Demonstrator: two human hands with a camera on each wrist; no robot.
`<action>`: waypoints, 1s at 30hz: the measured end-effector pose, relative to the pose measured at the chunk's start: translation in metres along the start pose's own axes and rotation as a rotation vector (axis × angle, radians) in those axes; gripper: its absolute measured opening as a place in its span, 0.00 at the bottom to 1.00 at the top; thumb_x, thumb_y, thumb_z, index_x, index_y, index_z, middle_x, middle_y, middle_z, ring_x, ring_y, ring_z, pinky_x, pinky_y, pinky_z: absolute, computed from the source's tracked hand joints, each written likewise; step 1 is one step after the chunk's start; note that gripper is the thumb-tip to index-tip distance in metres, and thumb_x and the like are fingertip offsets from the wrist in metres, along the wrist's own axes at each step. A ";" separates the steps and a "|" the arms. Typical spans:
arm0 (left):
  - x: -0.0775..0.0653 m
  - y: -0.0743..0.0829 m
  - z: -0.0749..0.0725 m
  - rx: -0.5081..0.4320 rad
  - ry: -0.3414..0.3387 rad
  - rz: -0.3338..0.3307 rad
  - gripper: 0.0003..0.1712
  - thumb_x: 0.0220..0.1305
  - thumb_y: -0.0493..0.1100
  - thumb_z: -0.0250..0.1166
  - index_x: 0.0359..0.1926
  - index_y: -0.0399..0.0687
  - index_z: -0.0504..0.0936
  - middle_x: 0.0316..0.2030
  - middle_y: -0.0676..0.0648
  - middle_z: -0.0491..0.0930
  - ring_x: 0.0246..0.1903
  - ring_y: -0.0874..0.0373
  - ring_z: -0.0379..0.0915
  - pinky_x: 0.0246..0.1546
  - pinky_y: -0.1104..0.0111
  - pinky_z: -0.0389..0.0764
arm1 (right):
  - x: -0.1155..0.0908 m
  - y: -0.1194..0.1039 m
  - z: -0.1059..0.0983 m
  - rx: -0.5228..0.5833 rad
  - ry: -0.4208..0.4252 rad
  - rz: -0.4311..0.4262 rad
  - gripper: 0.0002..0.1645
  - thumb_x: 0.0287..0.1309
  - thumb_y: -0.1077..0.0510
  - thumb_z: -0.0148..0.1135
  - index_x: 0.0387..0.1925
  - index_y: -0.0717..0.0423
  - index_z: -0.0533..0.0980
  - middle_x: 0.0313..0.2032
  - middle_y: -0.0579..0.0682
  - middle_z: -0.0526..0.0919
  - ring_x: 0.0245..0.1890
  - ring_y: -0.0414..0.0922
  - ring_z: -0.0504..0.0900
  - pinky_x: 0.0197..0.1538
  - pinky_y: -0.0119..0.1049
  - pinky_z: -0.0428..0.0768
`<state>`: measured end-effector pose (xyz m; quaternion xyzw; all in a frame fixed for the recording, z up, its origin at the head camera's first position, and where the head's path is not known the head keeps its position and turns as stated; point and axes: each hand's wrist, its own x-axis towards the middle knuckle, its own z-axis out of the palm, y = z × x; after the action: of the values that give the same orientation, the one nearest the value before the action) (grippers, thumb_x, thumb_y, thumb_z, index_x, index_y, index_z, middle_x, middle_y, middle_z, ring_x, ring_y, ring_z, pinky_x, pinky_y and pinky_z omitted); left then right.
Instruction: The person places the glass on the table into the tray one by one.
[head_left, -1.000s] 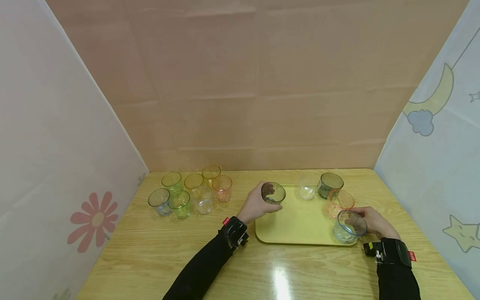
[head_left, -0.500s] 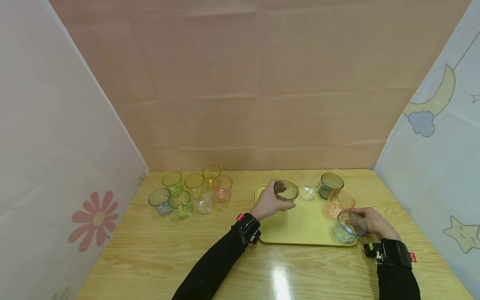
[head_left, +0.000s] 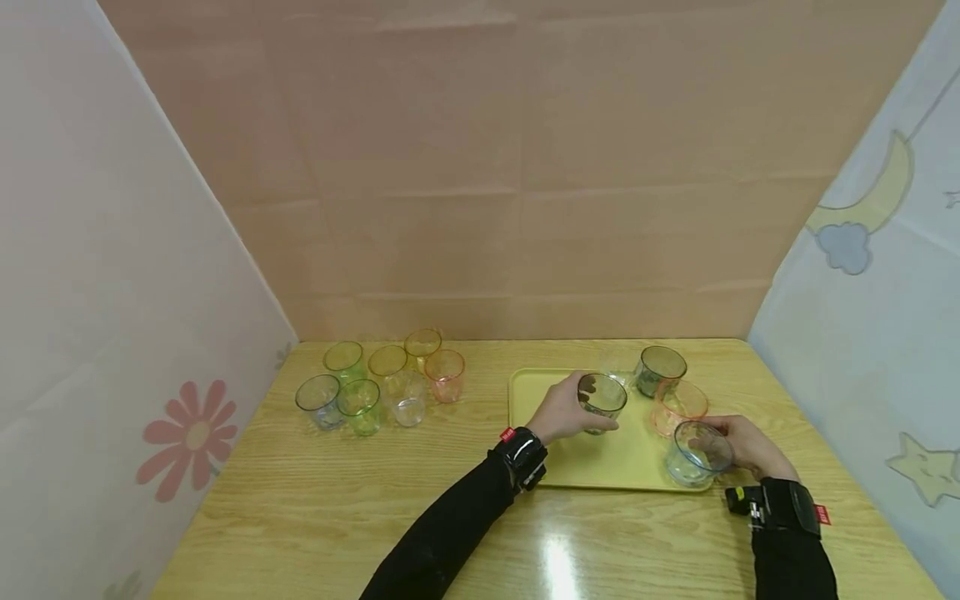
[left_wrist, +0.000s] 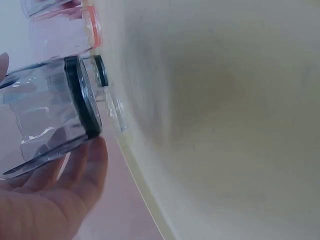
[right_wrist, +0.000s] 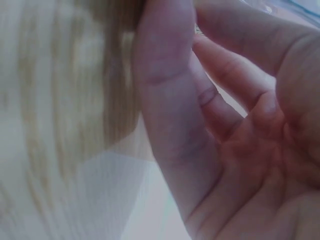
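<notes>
My left hand [head_left: 562, 410] grips a smoky grey glass [head_left: 606, 403] upright over the middle of the yellow tray [head_left: 600, 468]. In the left wrist view the fingers curl round this glass [left_wrist: 47, 117], with its thick base close to the tray surface. At the tray's front right corner stands a pale blue glass [head_left: 688, 467]. My right hand [head_left: 753, 446] holds it from the right, fingers reaching behind its rim. The right wrist view shows curled fingers [right_wrist: 172, 100] and only a sliver of glass at the top corner.
Along the tray's right side stand an orange glass [head_left: 670, 419] and a dark grey glass [head_left: 657, 379]. A clear glass [head_left: 617, 362] is partly hidden behind the held one. Several coloured glasses, among them a green one [head_left: 363, 419] and a pink one [head_left: 446, 387], cluster at the table's left.
My left hand has carried the grey glass rightward from the tray's left edge to its middle, and lowered it lately. The right hand and the blue glass have stayed put.
</notes>
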<state>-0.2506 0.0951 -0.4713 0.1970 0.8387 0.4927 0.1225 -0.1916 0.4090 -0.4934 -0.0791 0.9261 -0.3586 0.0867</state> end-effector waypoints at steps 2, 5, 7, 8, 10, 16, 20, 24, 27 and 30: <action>0.000 0.001 0.005 0.019 -0.003 -0.021 0.47 0.46 0.55 0.80 0.66 0.52 0.69 0.59 0.48 0.77 0.52 0.57 0.76 0.47 0.69 0.79 | 0.000 -0.001 0.001 0.030 -0.008 0.024 0.34 0.64 0.52 0.63 0.60 0.76 0.70 0.52 0.73 0.78 0.39 0.35 0.80 0.35 0.34 0.81; 0.002 0.004 0.011 0.064 0.003 -0.029 0.48 0.45 0.56 0.80 0.66 0.52 0.69 0.57 0.48 0.78 0.51 0.57 0.77 0.44 0.69 0.80 | 0.001 -0.002 0.001 0.023 -0.003 0.020 0.34 0.64 0.53 0.63 0.60 0.76 0.70 0.52 0.73 0.78 0.39 0.35 0.80 0.35 0.34 0.80; 0.004 0.005 0.015 0.106 0.023 -0.020 0.47 0.44 0.56 0.80 0.65 0.52 0.70 0.55 0.47 0.77 0.49 0.57 0.76 0.43 0.69 0.79 | 0.002 -0.002 0.001 0.004 0.007 0.006 0.33 0.63 0.53 0.63 0.59 0.75 0.71 0.52 0.72 0.79 0.40 0.37 0.81 0.34 0.33 0.78; 0.005 0.006 0.017 0.127 0.033 -0.015 0.47 0.44 0.56 0.80 0.65 0.51 0.70 0.54 0.46 0.77 0.49 0.57 0.76 0.42 0.70 0.79 | 0.002 -0.002 0.001 -0.012 0.013 -0.001 0.32 0.63 0.53 0.63 0.59 0.75 0.72 0.52 0.72 0.79 0.41 0.40 0.82 0.34 0.32 0.77; 0.008 0.007 0.021 0.154 0.045 -0.011 0.47 0.45 0.55 0.80 0.65 0.50 0.71 0.53 0.46 0.77 0.49 0.57 0.75 0.42 0.70 0.79 | 0.003 -0.002 0.001 -0.028 0.009 -0.010 0.32 0.63 0.52 0.63 0.59 0.75 0.72 0.52 0.73 0.79 0.44 0.47 0.83 0.34 0.32 0.76; 0.011 0.014 0.032 0.095 0.056 -0.063 0.45 0.46 0.51 0.80 0.64 0.49 0.70 0.54 0.45 0.77 0.44 0.55 0.78 0.37 0.70 0.79 | 0.001 -0.002 0.001 -0.039 0.004 -0.010 0.32 0.63 0.53 0.64 0.58 0.76 0.72 0.50 0.71 0.80 0.41 0.45 0.83 0.34 0.32 0.78; 0.014 0.019 0.040 0.063 0.091 -0.121 0.45 0.45 0.49 0.81 0.64 0.50 0.69 0.52 0.46 0.78 0.40 0.57 0.78 0.35 0.70 0.78 | -0.001 -0.002 0.002 -0.018 0.012 0.004 0.32 0.63 0.54 0.64 0.58 0.75 0.72 0.50 0.71 0.80 0.40 0.36 0.81 0.33 0.32 0.77; 0.017 0.020 0.047 0.066 0.124 -0.149 0.47 0.42 0.48 0.82 0.63 0.52 0.69 0.49 0.47 0.80 0.41 0.58 0.78 0.36 0.71 0.78 | -0.001 -0.001 0.002 -0.040 0.019 0.005 0.31 0.63 0.54 0.64 0.58 0.74 0.72 0.51 0.72 0.79 0.42 0.44 0.82 0.33 0.32 0.76; 0.019 0.018 0.050 0.083 0.131 -0.135 0.48 0.42 0.49 0.82 0.64 0.52 0.68 0.51 0.47 0.81 0.42 0.59 0.78 0.37 0.71 0.78 | 0.000 0.000 0.002 -0.051 0.019 -0.001 0.30 0.63 0.54 0.63 0.58 0.74 0.72 0.52 0.72 0.79 0.42 0.45 0.81 0.32 0.32 0.74; 0.020 0.017 0.051 0.109 0.130 -0.114 0.48 0.43 0.50 0.82 0.65 0.52 0.68 0.52 0.47 0.80 0.44 0.58 0.77 0.39 0.71 0.78 | 0.001 -0.001 0.001 -0.028 0.010 0.004 0.32 0.63 0.54 0.63 0.59 0.75 0.71 0.52 0.73 0.78 0.41 0.42 0.80 0.31 0.32 0.74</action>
<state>-0.2445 0.1510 -0.4809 0.1231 0.8804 0.4501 0.0848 -0.1921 0.4075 -0.4943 -0.0765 0.9315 -0.3460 0.0820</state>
